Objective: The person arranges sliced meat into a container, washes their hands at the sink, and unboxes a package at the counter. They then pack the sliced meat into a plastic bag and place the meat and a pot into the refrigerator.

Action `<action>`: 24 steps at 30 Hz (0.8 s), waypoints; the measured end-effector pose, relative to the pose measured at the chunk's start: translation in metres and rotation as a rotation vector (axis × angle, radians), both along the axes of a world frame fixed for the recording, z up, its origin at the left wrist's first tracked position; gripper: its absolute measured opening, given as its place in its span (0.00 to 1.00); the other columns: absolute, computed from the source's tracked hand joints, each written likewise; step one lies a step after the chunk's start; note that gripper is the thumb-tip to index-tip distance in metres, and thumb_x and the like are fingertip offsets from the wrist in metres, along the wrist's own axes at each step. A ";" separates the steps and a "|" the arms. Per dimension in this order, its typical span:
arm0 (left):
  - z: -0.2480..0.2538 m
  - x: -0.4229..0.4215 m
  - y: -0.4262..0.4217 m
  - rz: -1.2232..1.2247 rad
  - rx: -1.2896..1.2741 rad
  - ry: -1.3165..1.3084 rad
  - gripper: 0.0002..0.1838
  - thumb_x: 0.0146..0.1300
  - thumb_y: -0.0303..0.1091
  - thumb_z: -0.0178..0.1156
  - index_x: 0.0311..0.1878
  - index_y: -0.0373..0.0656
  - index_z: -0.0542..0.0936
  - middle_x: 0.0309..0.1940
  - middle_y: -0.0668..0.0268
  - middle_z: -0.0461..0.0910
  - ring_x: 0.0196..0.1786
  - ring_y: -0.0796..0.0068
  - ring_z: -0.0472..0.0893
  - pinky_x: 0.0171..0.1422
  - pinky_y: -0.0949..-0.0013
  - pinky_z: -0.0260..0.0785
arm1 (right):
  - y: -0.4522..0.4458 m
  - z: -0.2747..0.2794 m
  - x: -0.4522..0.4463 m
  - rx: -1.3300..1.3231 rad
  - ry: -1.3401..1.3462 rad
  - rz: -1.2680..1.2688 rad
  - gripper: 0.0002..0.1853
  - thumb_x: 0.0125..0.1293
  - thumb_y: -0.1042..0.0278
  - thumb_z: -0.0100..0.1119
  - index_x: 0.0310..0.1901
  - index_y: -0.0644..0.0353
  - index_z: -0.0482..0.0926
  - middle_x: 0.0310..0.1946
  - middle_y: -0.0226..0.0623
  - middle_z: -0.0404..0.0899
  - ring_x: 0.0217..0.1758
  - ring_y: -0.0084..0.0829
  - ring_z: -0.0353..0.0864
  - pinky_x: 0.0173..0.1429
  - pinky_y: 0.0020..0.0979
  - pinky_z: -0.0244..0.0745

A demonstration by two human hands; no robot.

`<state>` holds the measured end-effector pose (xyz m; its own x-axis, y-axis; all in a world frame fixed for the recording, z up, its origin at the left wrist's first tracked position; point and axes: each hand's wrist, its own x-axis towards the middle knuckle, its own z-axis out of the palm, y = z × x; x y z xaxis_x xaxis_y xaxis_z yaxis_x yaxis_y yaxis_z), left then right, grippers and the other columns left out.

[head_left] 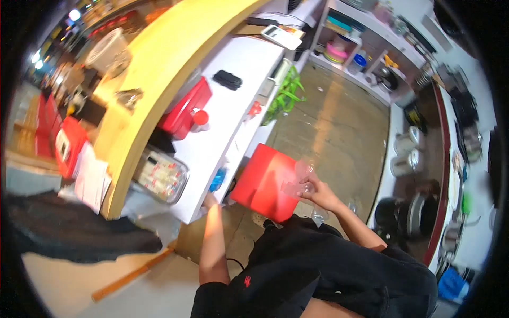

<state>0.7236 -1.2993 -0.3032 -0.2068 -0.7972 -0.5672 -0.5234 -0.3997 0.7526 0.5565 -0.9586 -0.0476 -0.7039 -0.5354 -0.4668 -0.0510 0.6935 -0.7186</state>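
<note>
My right hand [318, 194] is closed on some clear plastic [304, 172], thin and see-through, whose exact kind I cannot make out. It is held over the edge of a red, square-topped stool or box [263, 177] in front of me. More clear plastic [319, 214] shows just below that hand. My left hand [210, 200] reaches in under the front edge of the white counter [249, 58], and its fingers are hidden there. Close to it, on the shelf beneath, sits a blue object [217, 180].
On the counter are a red container [188, 108], a black case [227, 79], a clear-lidded box of small packets [161, 176] and a calculator [282, 37]. Green straps [286, 95] hang off its side. Metal canisters [407, 151] and dark pots [419, 214] line the right.
</note>
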 end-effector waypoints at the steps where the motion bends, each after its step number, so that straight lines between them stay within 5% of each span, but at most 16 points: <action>1: -0.008 0.004 -0.012 0.012 -0.033 -0.085 0.09 0.58 0.35 0.61 0.35 0.38 0.83 0.35 0.62 0.79 0.35 0.68 0.77 0.41 0.67 0.69 | 0.011 -0.007 0.003 -0.035 -0.009 -0.035 0.26 0.57 0.53 0.66 0.50 0.62 0.74 0.44 0.46 0.78 0.48 0.39 0.78 0.54 0.38 0.71; 6: -0.035 0.007 -0.066 -0.047 -0.146 -0.388 0.11 0.59 0.36 0.60 0.36 0.37 0.83 0.35 0.59 0.80 0.37 0.64 0.78 0.42 0.64 0.70 | 0.052 -0.026 0.024 -0.376 -0.252 -0.305 0.27 0.56 0.61 0.67 0.55 0.60 0.70 0.46 0.38 0.77 0.46 0.34 0.79 0.52 0.32 0.73; 9: -0.043 0.005 -0.079 -0.113 -0.189 -0.520 0.12 0.59 0.37 0.59 0.36 0.37 0.83 0.36 0.58 0.80 0.38 0.62 0.79 0.43 0.63 0.71 | 0.061 -0.007 0.033 -0.545 -0.530 -0.644 0.25 0.60 0.71 0.61 0.59 0.55 0.68 0.40 0.29 0.75 0.41 0.20 0.76 0.45 0.22 0.73; 13: -0.047 0.010 -0.087 -0.206 -0.232 -0.692 0.13 0.60 0.38 0.57 0.36 0.37 0.83 0.36 0.56 0.81 0.39 0.59 0.80 0.44 0.60 0.71 | 0.077 0.020 0.032 -0.799 -0.518 -0.877 0.22 0.65 0.64 0.55 0.59 0.56 0.66 0.48 0.36 0.75 0.43 0.29 0.79 0.43 0.40 0.81; 19: -0.028 0.005 -0.088 -0.370 -0.325 -0.939 0.15 0.60 0.39 0.55 0.37 0.37 0.82 0.37 0.52 0.81 0.41 0.55 0.81 0.46 0.57 0.72 | 0.131 0.007 0.020 -1.407 -0.550 -1.005 0.23 0.67 0.58 0.51 0.61 0.57 0.67 0.49 0.35 0.77 0.49 0.30 0.78 0.49 0.31 0.75; 24: -0.001 -0.018 -0.059 -0.465 -0.524 -1.094 0.16 0.61 0.40 0.54 0.37 0.36 0.82 0.38 0.50 0.82 0.42 0.52 0.81 0.47 0.54 0.73 | 0.158 0.025 0.013 -1.581 -0.446 -1.179 0.22 0.68 0.60 0.49 0.59 0.62 0.68 0.49 0.39 0.77 0.49 0.32 0.78 0.55 0.34 0.74</action>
